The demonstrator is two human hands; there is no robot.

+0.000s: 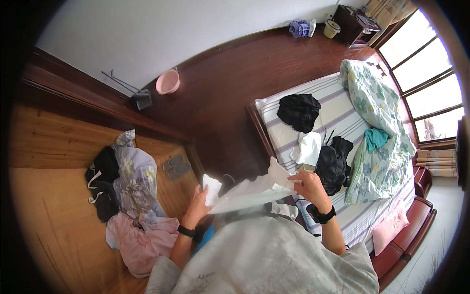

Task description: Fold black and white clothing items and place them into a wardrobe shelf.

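Observation:
A thin white cloth (254, 193) stretches between my two hands in front of my body. It sags slightly in the middle, and I cannot tell what kind of piece it is. Fingers of my left hand (197, 205) are closed around its bunched left end. My right hand (309, 188) pinches the opposite edge, near the bed's side. Beyond my right hand, a white folded cloth (307, 148), a black bundle with straps (334, 166) and a black garment (299, 111) lie on the striped bed sheet (333, 93).
A floral quilt (374, 98), a teal cloth (376, 139) and a pink pillow (390, 226) are on the bed. At left, floral bedding (137, 176), pink fabric (142, 240) and dark clothes (104, 191) lie heaped near grey slippers (176, 166). A pink basin (168, 82) and dustpan (142, 99) stand by the wall.

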